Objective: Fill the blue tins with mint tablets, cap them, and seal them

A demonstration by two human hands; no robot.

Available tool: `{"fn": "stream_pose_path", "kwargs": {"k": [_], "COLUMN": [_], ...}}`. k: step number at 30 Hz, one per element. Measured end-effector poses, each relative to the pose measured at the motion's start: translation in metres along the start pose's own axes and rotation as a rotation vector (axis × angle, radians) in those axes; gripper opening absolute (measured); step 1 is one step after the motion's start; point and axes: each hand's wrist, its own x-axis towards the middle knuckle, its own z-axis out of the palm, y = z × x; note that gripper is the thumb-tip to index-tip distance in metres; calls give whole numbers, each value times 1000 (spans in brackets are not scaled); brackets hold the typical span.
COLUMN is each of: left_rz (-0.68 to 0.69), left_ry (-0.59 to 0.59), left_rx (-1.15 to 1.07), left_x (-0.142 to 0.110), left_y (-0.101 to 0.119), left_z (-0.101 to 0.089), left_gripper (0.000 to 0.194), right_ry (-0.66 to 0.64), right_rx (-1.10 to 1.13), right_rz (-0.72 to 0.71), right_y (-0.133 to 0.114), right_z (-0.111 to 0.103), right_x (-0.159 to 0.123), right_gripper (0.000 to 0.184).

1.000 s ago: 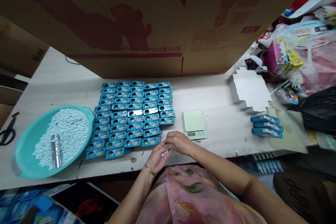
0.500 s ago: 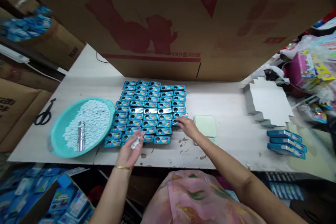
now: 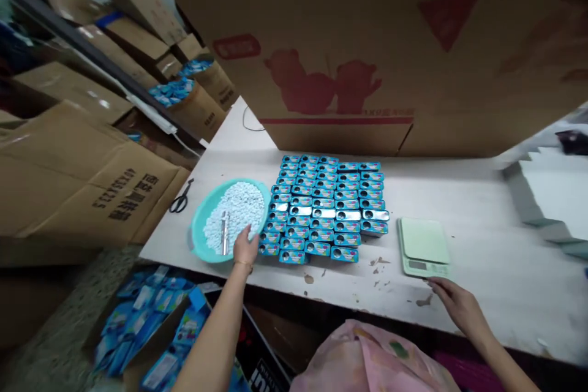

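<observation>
My left hand (image 3: 245,248) is at the right rim of a turquoise basin (image 3: 198,239), fingers loosely apart over its edge, with nothing visible in them. White tablets (image 3: 239,205) fill the basin, and a shiny metal cylinder (image 3: 225,233) lies on them. Fingers stretched, my right hand (image 3: 452,300) is at the front edge of a pale green digital scale (image 3: 426,242); whether it touches the scale is unclear. Between the hands stand rows of small blue tins (image 3: 321,220) with dark round spots on top.
Behind the tins a large cardboard box (image 3: 340,73) walls off the white table (image 3: 478,208). Black scissors (image 3: 180,199) lie left of the basin. White cut-out card (image 3: 551,190) is stacked at the right. Below the left edge, a carton holds blue packages (image 3: 151,306).
My left hand has gone from over the tins, holding white tablets, to the basin rim. My right hand has left a tin and moved right to the scale. The view has turned left.
</observation>
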Motion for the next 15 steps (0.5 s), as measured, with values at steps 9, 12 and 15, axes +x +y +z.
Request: {"fn": "stream_pose_path", "kwargs": {"k": [9, 12, 15], "left_rz": [306, 302, 276], "left_ry": [-31, 18, 62], "left_rx": [254, 275, 294], "left_x": [16, 35, 63], "left_y": [-40, -40, -31], "left_z": [-14, -19, -30], "left_gripper": [20, 19, 17], "right_ry": [-146, -204, -235], "right_rx": [-73, -99, -118], "right_rz": [-92, -138, -163], "right_y": [-28, -38, -48], "right_z": [28, 35, 41], "right_x": [-21, -21, -18], "right_gripper": [30, 29, 27]}}
